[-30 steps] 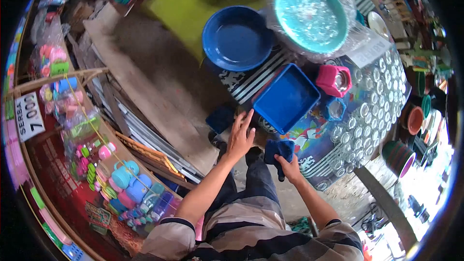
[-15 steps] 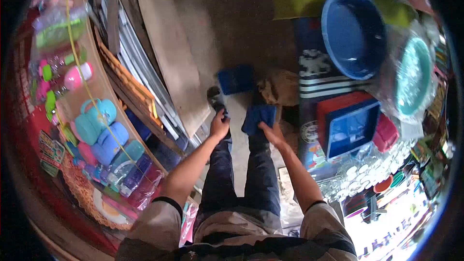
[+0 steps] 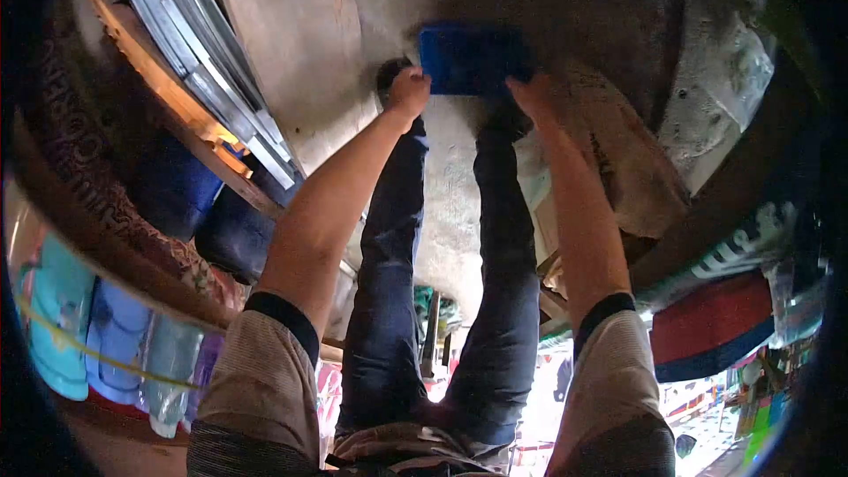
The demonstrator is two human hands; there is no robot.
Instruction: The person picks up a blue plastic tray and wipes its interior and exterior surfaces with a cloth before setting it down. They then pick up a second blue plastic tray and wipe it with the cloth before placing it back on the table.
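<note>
A shallow blue plastic tray (image 3: 468, 60) is low over the concrete floor, near my feet at the top middle of the head view. My left hand (image 3: 409, 94) is closed at its lower left edge. At the tray's lower right corner is my right hand (image 3: 535, 97), its fingers closed on the edge and partly lost in shadow. The blue cloth-like piece seen earlier cannot be told apart from the tray now.
Wooden boards (image 3: 291, 44) and metal bars (image 3: 190, 44) lean on the left, beside an orange frame (image 3: 150, 62). Brown sacking (image 3: 623, 150) lies to the right. Plastic bottles (image 3: 124, 336) hang lower left; red and blue basins (image 3: 711, 327) stand lower right.
I have bent further down and both hands have reached forward to the blue tray, which lay on the floor before. The blue piece in my right hand no longer shows separately.
</note>
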